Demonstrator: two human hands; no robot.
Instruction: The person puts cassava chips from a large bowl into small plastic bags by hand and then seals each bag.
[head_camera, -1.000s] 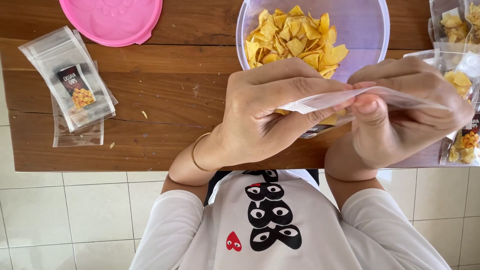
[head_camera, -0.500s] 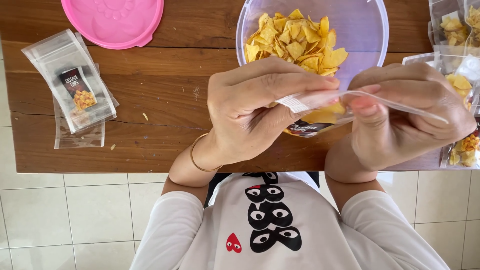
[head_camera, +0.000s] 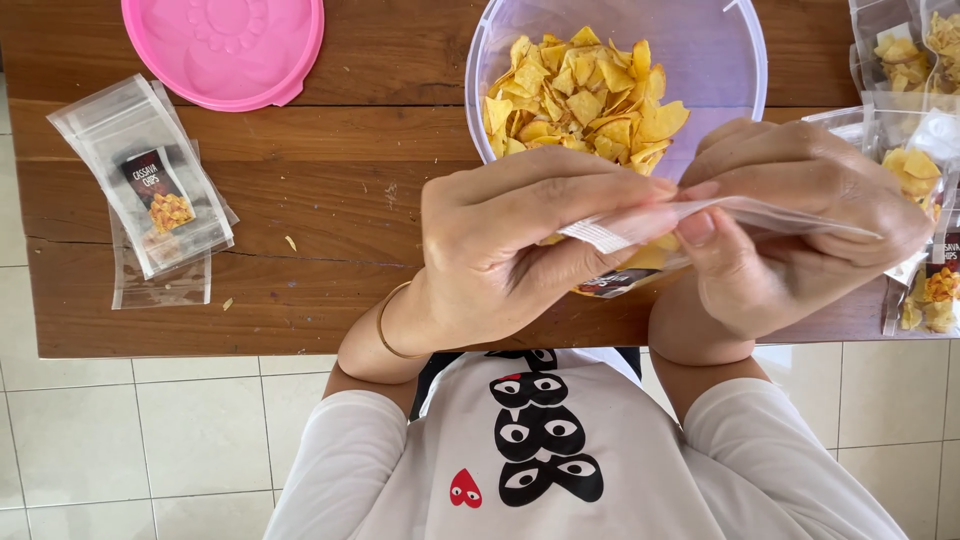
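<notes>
Both my left hand (head_camera: 500, 255) and right hand (head_camera: 790, 240) pinch their fingers along the mouth of the small clear plastic chip-filled pouch (head_camera: 640, 245), held above the counter (head_camera: 330, 250) edge; sealing seems underway, needing firm sliding pressure next.

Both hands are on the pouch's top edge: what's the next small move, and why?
Probably slide the pinch along the strip to finish sealing. The left hand and right hand both grip the top edge of the pouch, which already holds chips, over the bowl. Whether the seal is fully shut is unclear.
</notes>
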